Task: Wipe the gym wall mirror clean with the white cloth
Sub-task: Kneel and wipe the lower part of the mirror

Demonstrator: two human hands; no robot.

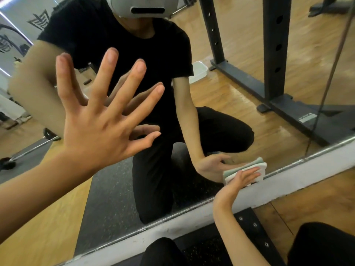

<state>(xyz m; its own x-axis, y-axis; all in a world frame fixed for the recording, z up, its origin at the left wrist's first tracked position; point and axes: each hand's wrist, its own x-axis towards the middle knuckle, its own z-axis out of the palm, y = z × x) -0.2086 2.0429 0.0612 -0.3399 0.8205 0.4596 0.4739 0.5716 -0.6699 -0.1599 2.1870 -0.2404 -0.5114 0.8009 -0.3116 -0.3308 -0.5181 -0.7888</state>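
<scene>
While the person kneels facing the mirror (pixel 221 89), the left hand (pixel 99 120) is up against the glass, all fingers spread wide and straight. Index and thumb tips meet their reflections, so they look to be touching it; palm contact can't be told.

Right hand (pixel 240 177) is low, at the mirror's bottom edge. Fingers are straight and close together, flat on the white cloth (pixel 262 168), pressing it to the glass. No pinch.

Cloth is folded into a pad, lower edge just above the white strip (pixel 172 219) that runs under the mirror. A greenish layer shows at its top edge.

Below the strip: wood floor (pixel 317 204) and a black mat (pixel 247 221) with bolt heads. Knees in black trousers (pixel 322 244) are at the bottom of the view.

Reflected in the glass: a dark rack upright (pixel 274 45) with holes and a white tub (pixel 198 71) on the floor.
</scene>
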